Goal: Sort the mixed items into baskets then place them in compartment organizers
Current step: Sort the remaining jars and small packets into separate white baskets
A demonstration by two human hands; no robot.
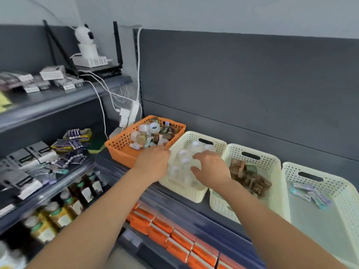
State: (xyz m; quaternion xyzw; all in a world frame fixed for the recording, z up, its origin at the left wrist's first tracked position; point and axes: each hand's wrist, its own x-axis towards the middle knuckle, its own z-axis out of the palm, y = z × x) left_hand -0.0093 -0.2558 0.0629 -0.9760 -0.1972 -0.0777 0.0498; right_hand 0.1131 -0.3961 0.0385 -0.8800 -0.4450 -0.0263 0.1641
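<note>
An orange basket [120,146] on the grey shelf holds mixed items: white tape rolls, small jars and brown packets. Right of it stands a cream basket [194,195] filled with clear white-capped bottles [183,163]. My left hand [153,162] hovers over the gap between these two baskets, fingers bent down; its fingertips are hidden. My right hand [211,166] is spread over the bottles in the cream basket, fingers loosely curved. A second cream basket [270,160] holds brown packets [250,179]. A third cream basket [342,193] contains a few pale blue and purple packets [310,193].
A dark back panel [242,84] rises behind the baskets. To the left, shelves carry boxes, battery packs [74,140] and amber bottles [77,199]. A white camera [86,45] and cables sit on the upper left shelf. Orange boxes [171,235] fill the shelf below.
</note>
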